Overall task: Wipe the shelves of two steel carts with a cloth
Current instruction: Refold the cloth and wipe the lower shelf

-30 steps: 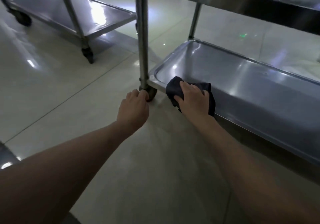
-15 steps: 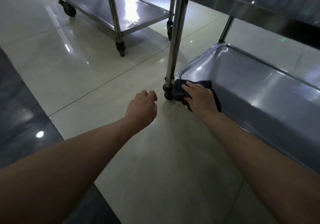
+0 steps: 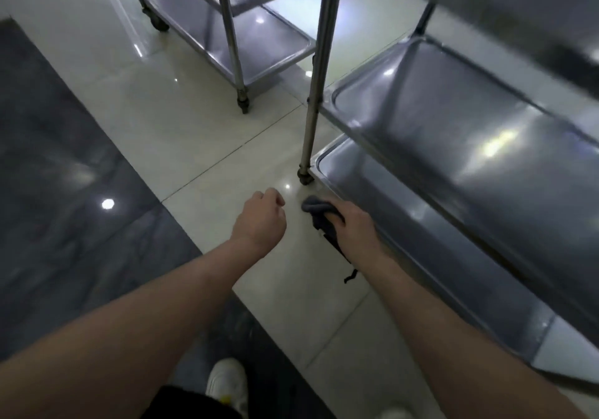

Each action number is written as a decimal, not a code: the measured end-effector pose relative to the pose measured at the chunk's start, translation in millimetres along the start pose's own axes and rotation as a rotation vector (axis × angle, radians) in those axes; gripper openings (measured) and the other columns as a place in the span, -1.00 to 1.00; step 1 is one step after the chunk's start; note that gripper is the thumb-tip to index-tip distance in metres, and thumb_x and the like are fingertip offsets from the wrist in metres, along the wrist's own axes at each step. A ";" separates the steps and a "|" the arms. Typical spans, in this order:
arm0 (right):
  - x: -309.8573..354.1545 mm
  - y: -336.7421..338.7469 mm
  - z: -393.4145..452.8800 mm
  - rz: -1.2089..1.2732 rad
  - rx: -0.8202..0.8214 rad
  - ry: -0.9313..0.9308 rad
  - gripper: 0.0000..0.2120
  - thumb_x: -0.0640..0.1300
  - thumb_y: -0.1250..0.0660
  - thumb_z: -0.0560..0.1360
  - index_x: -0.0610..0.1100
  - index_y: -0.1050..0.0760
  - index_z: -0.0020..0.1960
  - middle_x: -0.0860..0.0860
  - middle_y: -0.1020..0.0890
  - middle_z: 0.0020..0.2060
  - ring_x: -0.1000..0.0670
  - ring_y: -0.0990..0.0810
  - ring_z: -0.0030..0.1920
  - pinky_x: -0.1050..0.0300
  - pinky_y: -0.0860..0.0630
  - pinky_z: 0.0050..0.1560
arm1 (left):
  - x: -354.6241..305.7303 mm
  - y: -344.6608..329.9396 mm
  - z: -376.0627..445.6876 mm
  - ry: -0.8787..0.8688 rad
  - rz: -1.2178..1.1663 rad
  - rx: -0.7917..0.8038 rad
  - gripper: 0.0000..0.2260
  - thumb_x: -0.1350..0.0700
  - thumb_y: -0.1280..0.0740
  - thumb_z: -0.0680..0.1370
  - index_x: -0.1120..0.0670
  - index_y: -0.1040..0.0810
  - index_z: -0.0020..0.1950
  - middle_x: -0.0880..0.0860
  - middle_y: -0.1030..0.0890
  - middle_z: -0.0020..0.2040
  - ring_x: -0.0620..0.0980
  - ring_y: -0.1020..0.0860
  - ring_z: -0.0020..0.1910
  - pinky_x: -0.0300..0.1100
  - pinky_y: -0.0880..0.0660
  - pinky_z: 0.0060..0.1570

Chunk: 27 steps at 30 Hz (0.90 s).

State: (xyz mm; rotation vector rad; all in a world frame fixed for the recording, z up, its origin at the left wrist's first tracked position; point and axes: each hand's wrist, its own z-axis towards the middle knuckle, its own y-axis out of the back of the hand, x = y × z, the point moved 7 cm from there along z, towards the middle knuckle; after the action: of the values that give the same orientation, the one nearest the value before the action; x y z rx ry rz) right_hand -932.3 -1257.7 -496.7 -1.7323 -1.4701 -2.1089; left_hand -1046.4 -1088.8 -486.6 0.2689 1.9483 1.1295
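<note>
Dark grey cloth is gripped by the curled fingers of the right hand, beside the near steel cart's bottom shelf. Left hand hangs loosely curled, holding nothing.

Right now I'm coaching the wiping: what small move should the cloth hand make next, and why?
Probably lift the right hand with the cloth onto the middle shelf. The hand grips the cloth off the bottom shelf's front edge, over the floor.
</note>
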 end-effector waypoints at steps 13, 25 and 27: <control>296.5 299.8 -161.3 0.288 -0.346 -0.212 -0.75 -0.13 -0.33 0.68 -0.04 -0.61 0.34 0.10 -0.69 0.18 0.13 -0.62 0.20 0.08 -0.54 0.30 | -298.1 305.9 -172.1 -0.137 -0.183 0.014 -0.81 0.15 -0.11 0.65 0.03 -0.51 0.12 0.02 -0.53 0.08 0.03 -0.49 0.06 -0.01 -0.47 0.05; 273.6 587.4 -370.3 0.354 -0.824 -0.215 -0.83 -0.08 -0.33 0.69 0.12 -0.60 0.23 0.19 -0.68 0.10 0.09 -0.65 0.17 -0.13 -0.58 0.25 | -588.8 255.6 -334.4 -0.405 -0.333 0.161 -0.87 0.18 -0.17 0.65 0.03 -0.49 0.07 0.01 -0.57 -0.07 -0.02 -0.53 -0.13 -0.18 -0.35 -0.20; 250.7 627.4 -403.4 0.370 -0.870 -0.224 -0.82 -0.04 -0.33 0.69 0.16 -0.60 0.24 0.15 -0.69 0.13 0.04 -0.65 0.20 -0.22 -0.60 0.24 | -629.9 231.7 -364.5 -0.450 -0.367 0.156 -0.89 0.18 -0.19 0.66 0.01 -0.48 0.08 -0.03 -0.57 -0.10 -0.06 -0.51 -0.17 -0.19 -0.33 -0.19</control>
State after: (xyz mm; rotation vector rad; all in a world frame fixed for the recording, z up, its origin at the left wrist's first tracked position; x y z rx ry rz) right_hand -974.7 -1746.4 118.7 -2.2906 -0.1318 -2.5537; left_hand -981.6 -1525.6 136.6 0.2149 1.5991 0.6156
